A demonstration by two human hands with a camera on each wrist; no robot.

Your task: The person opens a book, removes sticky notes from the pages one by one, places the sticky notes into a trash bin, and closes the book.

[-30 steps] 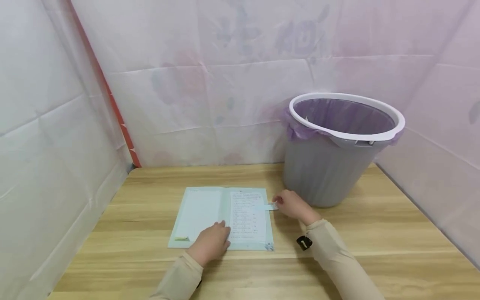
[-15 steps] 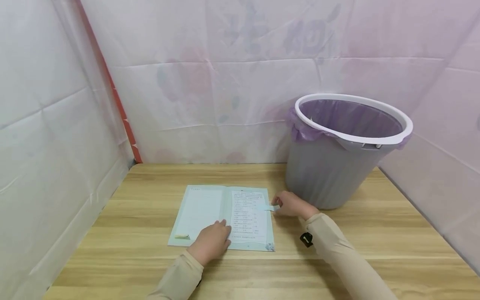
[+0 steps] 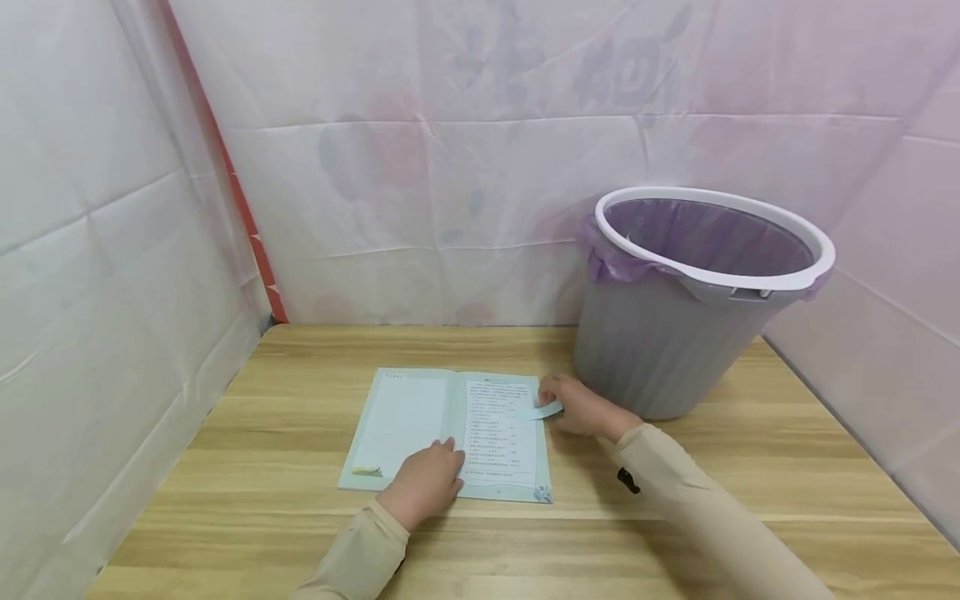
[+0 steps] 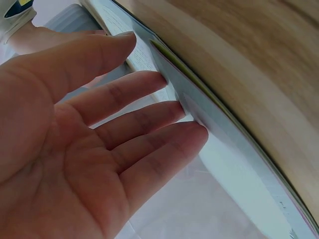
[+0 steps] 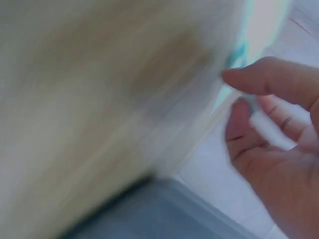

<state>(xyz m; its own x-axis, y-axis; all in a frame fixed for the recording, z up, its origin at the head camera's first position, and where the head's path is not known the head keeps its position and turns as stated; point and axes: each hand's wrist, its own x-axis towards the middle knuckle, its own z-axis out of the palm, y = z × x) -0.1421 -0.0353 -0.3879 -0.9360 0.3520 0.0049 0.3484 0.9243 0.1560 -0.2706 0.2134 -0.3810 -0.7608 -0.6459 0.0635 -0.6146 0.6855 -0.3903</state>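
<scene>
A booklet (image 3: 412,417) with pale blue borders lies open on the table, its right page full of printed lines. My left hand (image 3: 423,482) rests on the lower part near the fold; in the left wrist view its fairly straight fingertips touch the page. At the booklet's right edge my right hand (image 3: 581,408) pinches the end of a light blue strip (image 3: 542,412). The strip's other end lies on the right page, and the held end bends upward. In the blurred right wrist view, thumb and fingers are close together, with the strip partly hidden.
A grey bin (image 3: 652,342) with a white rim and purple liner stands on the wooden table (image 3: 300,550), just behind my right hand. Whitish sheets (image 3: 360,208) hang along the back and both sides of the table.
The strip's right end has lifted and bent upward in my right hand, which has turned slightly. My left hand stays on the booklet. The head view has shifted slightly.
</scene>
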